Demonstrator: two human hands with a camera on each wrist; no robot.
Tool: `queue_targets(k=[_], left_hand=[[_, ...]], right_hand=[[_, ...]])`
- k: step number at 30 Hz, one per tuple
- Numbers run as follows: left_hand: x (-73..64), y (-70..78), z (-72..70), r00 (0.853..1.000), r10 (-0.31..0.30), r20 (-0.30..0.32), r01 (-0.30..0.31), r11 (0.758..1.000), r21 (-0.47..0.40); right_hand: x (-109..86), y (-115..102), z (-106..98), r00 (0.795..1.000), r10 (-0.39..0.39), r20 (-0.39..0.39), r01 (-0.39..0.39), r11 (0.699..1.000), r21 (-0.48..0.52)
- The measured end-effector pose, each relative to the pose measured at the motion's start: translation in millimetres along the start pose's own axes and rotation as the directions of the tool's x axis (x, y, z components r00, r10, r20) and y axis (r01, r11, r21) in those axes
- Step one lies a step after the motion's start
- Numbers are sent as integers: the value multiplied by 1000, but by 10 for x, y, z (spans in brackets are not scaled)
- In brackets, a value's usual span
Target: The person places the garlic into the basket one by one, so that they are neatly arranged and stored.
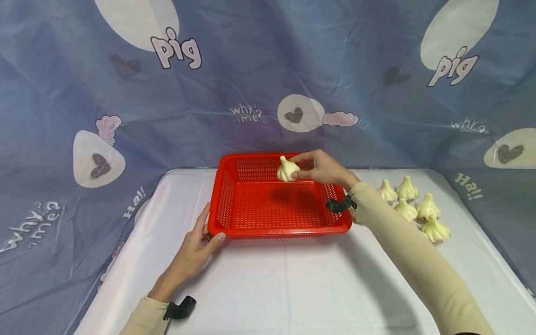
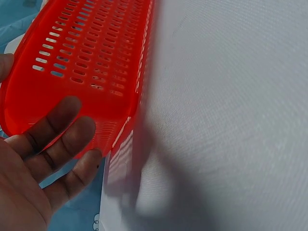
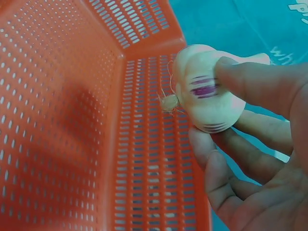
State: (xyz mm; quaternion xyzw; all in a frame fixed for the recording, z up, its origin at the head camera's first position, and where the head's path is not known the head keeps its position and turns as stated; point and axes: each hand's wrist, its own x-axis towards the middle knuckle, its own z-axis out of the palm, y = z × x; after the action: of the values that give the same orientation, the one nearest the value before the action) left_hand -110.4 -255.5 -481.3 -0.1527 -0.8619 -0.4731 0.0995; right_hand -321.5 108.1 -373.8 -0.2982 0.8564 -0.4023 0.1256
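Observation:
A red plastic basket point(image 1: 276, 204) with slotted walls stands on the white table. My right hand point(image 1: 320, 168) holds a pale garlic bulb point(image 1: 287, 169) over the back right part of it, thumb on one side and fingers on the other. In the right wrist view, the bulb point(image 3: 207, 89) shows purple streaks and a tuft of roots turned toward the basket. At the basket's front left corner, my left hand point(image 1: 194, 249) holds the rim between thumb and fingers. The left wrist view shows its other fingers point(image 2: 72, 137) loosely spread beside the outer wall.
Several more garlic bulbs point(image 1: 428, 208) lie grouped on the table right of the basket, partly behind my right forearm. A blue printed cloth point(image 1: 251, 70) hangs behind and around the white table point(image 1: 268, 288). Both wrists wear black straps.

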Motion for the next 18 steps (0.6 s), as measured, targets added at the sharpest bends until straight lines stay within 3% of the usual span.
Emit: queue_targets(k=[6, 18], left_hand=[[-7, 3, -3, 1000, 3, -2, -3, 1000, 4], [-7, -6, -9, 1000, 9, 14, -9, 1000, -12]], right_hand=[[153, 8, 152, 1000, 9, 23, -9, 1000, -15], [388, 40, 403, 997, 66, 29, -68, 996, 58]])
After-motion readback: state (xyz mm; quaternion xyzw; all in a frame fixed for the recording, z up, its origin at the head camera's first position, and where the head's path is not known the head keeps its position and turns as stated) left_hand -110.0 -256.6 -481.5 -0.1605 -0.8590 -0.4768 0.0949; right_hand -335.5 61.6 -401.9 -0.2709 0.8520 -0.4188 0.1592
